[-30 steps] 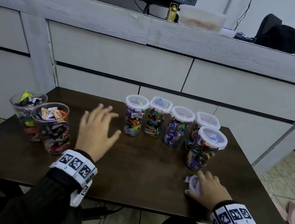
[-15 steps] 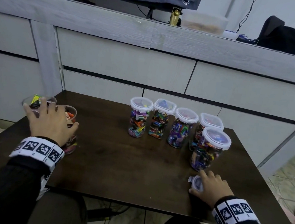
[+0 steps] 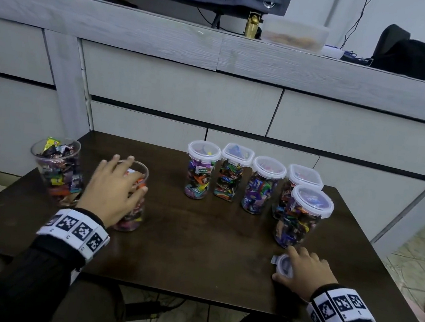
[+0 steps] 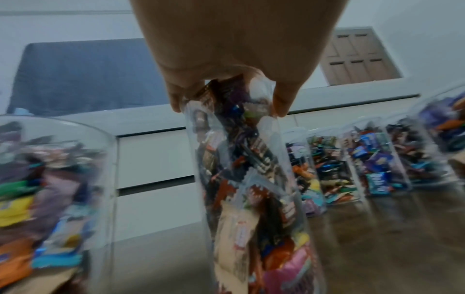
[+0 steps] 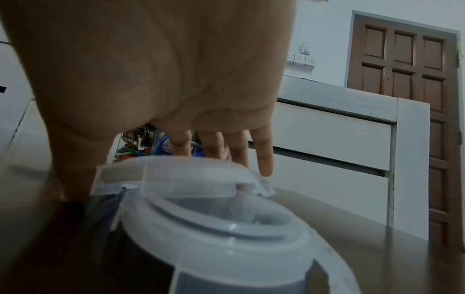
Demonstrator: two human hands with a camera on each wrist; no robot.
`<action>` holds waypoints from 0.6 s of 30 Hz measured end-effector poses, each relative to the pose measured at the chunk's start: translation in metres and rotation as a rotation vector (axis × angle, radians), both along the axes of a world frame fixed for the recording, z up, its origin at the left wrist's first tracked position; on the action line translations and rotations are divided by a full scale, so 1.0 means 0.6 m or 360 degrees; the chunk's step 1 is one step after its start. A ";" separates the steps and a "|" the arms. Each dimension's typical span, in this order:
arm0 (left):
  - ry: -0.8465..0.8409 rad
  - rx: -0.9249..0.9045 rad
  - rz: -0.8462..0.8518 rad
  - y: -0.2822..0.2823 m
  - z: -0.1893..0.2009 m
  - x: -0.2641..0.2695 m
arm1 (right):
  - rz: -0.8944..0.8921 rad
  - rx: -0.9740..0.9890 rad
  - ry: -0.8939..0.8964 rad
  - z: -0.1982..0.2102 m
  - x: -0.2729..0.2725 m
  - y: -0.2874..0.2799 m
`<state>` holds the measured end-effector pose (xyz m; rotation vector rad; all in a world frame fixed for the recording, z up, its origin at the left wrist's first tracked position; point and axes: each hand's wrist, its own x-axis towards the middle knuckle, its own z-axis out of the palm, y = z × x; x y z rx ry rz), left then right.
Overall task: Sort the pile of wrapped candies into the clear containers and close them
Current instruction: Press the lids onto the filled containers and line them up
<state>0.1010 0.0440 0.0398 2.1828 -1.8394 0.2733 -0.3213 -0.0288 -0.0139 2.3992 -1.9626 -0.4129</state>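
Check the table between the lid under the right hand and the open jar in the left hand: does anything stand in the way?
Nothing visible does. The lid lies under the right hand near the table's front edge; the open jar, gripped by the left hand, stands across bare tabletop. The lidded jars stand further back.

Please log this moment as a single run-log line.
left hand: grips open jar at rim | right hand: on loose lids | lidded jars: five | unlidded: two
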 end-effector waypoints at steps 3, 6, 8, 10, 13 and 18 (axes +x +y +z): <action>0.0065 -0.0004 -0.0227 -0.007 -0.002 -0.045 | 0.0017 0.0024 -0.0031 0.003 0.001 -0.002; 0.0109 -0.0025 -0.0478 -0.012 -0.006 -0.089 | 0.0047 0.0042 -0.0116 0.009 0.002 -0.003; 0.0156 -0.0072 -0.0657 -0.015 -0.010 -0.115 | 0.0090 0.0040 -0.0154 0.015 0.005 -0.004; 0.0226 -0.0115 -0.0830 -0.018 -0.011 -0.142 | 0.0146 0.0036 -0.0179 0.026 0.013 -0.003; 0.0400 -0.0144 -0.1054 -0.027 -0.011 -0.177 | 0.0230 -0.0005 -0.0269 0.052 0.030 0.001; 0.0900 -0.0162 -0.1219 -0.040 -0.017 -0.211 | 0.0327 -0.0103 -0.0811 0.120 0.056 0.004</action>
